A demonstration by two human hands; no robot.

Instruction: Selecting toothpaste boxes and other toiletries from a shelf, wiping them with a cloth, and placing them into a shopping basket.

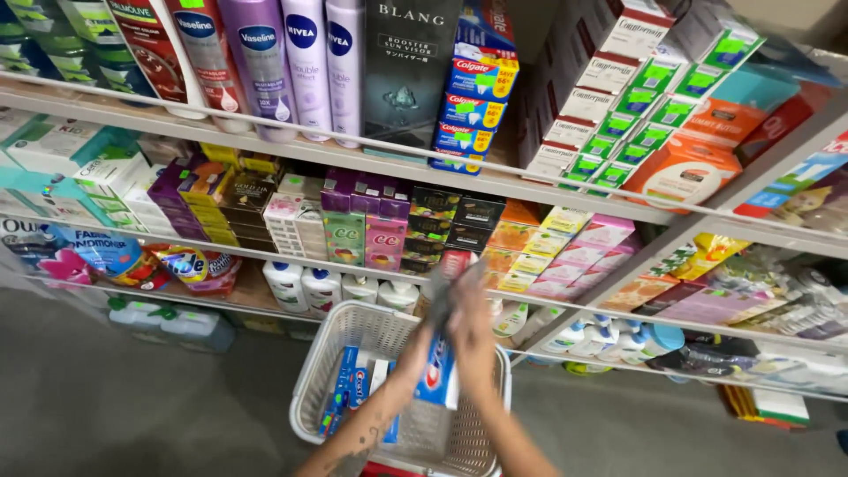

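Where both forearms rise from the bottom edge, a white plastic basket (353,349) with lattice walls sits just under them, holding flat cardboard toothpaste boxes (358,389) in blue, red and white on its floor. Over the basket's far half the left hand (422,349) and right hand (470,340) press together around another toothpaste carton (438,375), a long rectangular box whose blue and white face shows between the wrists; the left fingers are clenched on its upper end, while the right fingers curl over the same spot, blurred, so I cannot tell whether they truly grasp it. Beyond the hands, a metal-edged shelf (265,256) carries rounded white plastic bottles (305,287) below and small glossy cartons in purple, green and pink above. Farthest up stand tall smooth lotion bottles (256,62) beside a stack of toothpaste packs (473,106).
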